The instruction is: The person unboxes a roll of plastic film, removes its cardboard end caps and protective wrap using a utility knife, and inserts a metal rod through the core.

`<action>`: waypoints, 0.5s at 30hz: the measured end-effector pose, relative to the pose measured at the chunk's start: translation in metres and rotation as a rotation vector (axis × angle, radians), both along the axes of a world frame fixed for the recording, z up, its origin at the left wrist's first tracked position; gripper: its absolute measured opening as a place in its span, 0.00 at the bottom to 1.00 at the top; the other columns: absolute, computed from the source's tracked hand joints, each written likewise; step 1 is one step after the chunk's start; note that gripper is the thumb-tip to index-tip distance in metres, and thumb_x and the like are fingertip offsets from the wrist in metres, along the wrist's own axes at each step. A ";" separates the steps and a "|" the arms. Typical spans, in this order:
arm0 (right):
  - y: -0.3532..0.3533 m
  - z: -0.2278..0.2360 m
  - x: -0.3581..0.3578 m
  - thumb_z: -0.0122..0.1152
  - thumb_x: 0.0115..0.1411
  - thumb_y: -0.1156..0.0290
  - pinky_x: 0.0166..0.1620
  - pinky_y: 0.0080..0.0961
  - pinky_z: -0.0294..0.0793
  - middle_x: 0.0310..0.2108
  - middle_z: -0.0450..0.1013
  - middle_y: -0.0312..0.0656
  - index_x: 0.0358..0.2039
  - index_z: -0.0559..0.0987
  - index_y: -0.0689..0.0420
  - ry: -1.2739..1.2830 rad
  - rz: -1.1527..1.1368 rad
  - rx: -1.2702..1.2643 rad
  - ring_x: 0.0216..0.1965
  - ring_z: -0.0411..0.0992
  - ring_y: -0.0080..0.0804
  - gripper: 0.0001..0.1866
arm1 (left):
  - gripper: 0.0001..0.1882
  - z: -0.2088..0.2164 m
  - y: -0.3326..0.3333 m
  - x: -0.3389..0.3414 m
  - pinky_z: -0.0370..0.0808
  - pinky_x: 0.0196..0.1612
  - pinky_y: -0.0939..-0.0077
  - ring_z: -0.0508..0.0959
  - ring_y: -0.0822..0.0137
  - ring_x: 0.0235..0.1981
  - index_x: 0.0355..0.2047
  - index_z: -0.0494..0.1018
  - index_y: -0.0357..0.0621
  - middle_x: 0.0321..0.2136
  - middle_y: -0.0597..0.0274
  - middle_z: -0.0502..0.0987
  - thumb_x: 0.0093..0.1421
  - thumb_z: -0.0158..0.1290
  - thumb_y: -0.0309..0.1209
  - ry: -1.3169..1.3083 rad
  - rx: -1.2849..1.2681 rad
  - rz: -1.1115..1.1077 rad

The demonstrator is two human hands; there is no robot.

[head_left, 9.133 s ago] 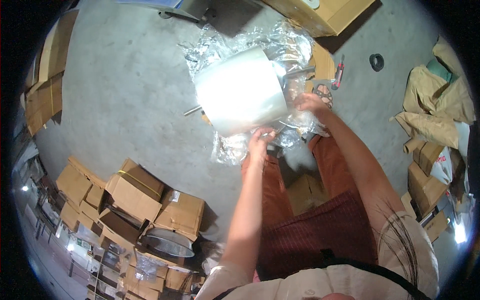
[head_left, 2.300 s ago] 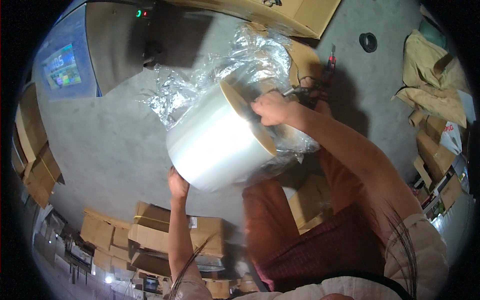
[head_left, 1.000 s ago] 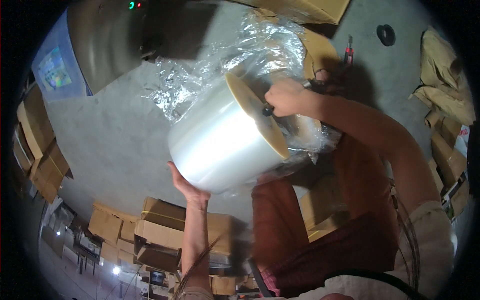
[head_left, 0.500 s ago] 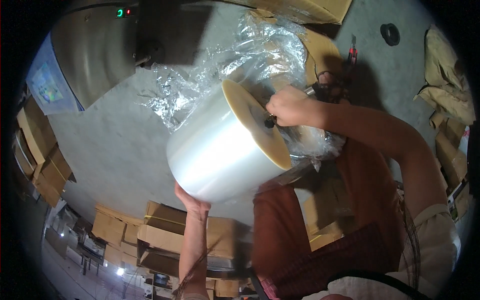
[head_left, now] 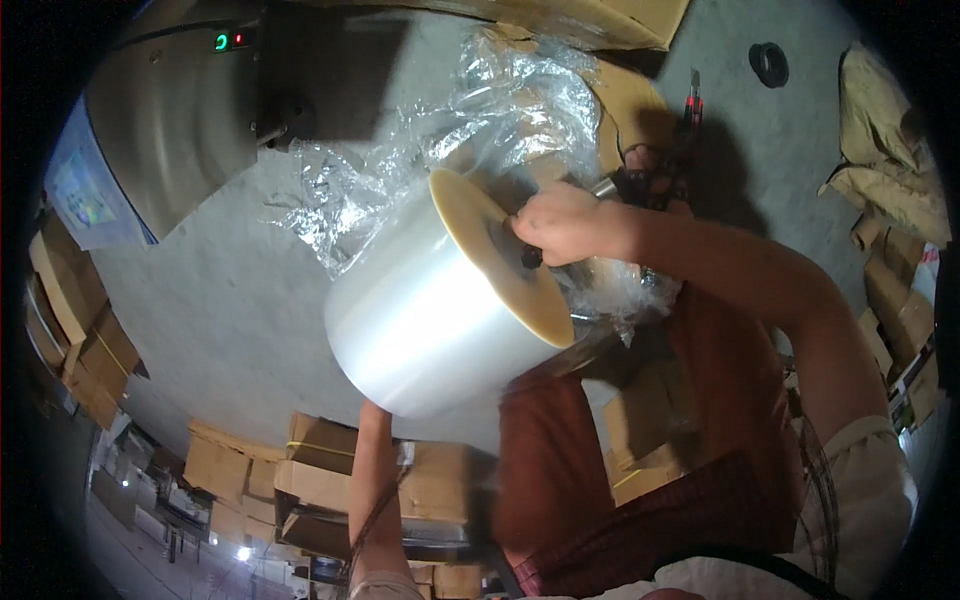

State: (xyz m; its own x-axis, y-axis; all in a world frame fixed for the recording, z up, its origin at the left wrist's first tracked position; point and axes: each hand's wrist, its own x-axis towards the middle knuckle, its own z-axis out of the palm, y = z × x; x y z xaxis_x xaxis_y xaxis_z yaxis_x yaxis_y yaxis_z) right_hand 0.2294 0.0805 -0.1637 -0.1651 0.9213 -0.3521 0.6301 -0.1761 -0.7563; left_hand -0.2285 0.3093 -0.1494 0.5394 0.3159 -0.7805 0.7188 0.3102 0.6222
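Note:
A large roll of clear plastic film (head_left: 430, 310) is held tilted above the floor, its pale yellow end disc (head_left: 468, 235) turned to the upper right. At the core, my right hand (head_left: 565, 225) is closed around a metal shaft (head_left: 605, 187), whose bright end shows past the knuckles. A black knob (head_left: 532, 258) sticks out just below those fingers. My left hand (head_left: 374, 412) reaches under the roll's lower left side; its fingers are hidden by the film. Crumpled clear wrap (head_left: 530, 105) lies behind the roll.
A red and black utility knife (head_left: 693, 105) and a black ring (head_left: 769, 65) lie on the floor at the upper right. A metal machine (head_left: 175, 120) with a small lit display stands at the upper left. Cardboard boxes (head_left: 325, 470) are stacked nearby, and brown sacking (head_left: 880, 130) lies at right.
The roll has shifted slightly left and down in the view, along with the surroundings. My left hand has slid further beneath it, out of sight. My right hand keeps its grip.

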 end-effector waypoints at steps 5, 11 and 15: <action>-0.017 0.002 -0.004 0.61 0.40 0.74 0.41 0.43 0.74 0.31 0.75 0.51 0.32 0.76 0.64 -0.016 -0.007 0.006 0.35 0.75 0.49 0.16 | 0.30 0.009 0.001 0.001 0.71 0.56 0.61 0.72 0.58 0.55 0.61 0.62 0.37 0.57 0.52 0.70 0.62 0.53 0.38 0.082 -0.034 -0.161; -0.004 0.003 0.012 0.67 0.43 0.70 0.42 0.40 0.74 0.35 0.76 0.54 0.36 0.77 0.66 0.383 -0.103 -0.364 0.39 0.76 0.51 0.20 | 0.29 0.002 0.004 -0.004 0.71 0.56 0.60 0.72 0.59 0.54 0.60 0.64 0.35 0.56 0.52 0.71 0.60 0.57 0.32 0.044 -0.098 -0.103; 0.012 0.007 0.029 0.71 0.42 0.65 0.37 0.34 0.73 0.32 0.78 0.53 0.38 0.80 0.66 0.555 -0.216 -0.501 0.36 0.78 0.45 0.23 | 0.28 -0.010 0.008 0.000 0.70 0.56 0.59 0.72 0.58 0.54 0.59 0.64 0.35 0.56 0.53 0.71 0.61 0.56 0.34 -0.002 -0.136 -0.033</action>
State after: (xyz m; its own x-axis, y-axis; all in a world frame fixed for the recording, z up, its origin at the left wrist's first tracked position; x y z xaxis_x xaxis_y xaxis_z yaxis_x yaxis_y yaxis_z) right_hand 0.2586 0.0923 -0.1570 -0.2737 0.7060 -0.6532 0.0953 -0.6559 -0.7488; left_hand -0.2281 0.3169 -0.1599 0.5491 0.1898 -0.8139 0.7287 0.3681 0.5775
